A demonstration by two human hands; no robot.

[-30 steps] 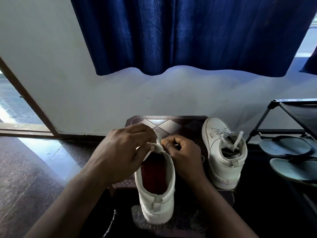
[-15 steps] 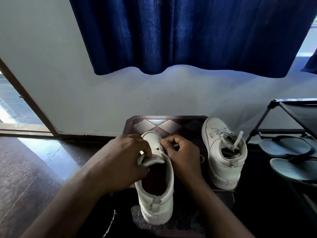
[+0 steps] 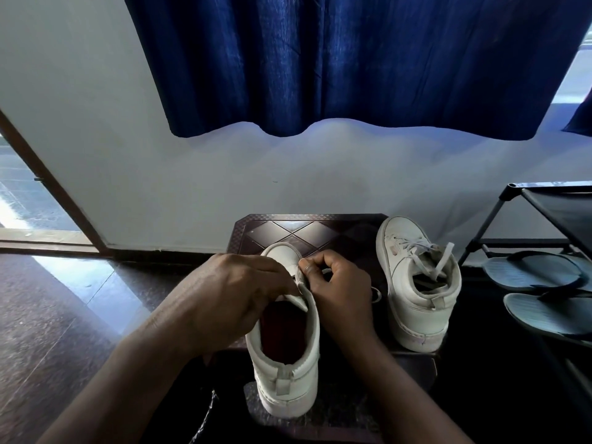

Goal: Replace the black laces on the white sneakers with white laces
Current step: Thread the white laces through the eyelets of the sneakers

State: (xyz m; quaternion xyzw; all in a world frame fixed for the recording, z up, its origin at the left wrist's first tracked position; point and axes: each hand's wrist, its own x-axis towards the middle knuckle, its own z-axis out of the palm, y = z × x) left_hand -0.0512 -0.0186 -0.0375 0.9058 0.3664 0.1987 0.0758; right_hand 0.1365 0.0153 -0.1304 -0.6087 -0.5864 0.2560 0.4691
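Since 1 s ago: let tongue [image 3: 296, 299] of near sneaker [image 3: 285, 363] drop from lifted to folded over the opening, baring the toe. Prob. means moving on to eyelets; no lace seen threaded yet.

L hand [image 3: 230, 293] grip: lies w/ fingers fairly straight over tongue, thumb hidden, can't tell if pinching. R hand [image 3: 339, 293] grip: pinches eyelet edge w/ thumb + forefinger.

Found on desk [image 3: 307, 229]: near sneaker, near 2nd sneaker [image 3: 416, 299], already white-laced.
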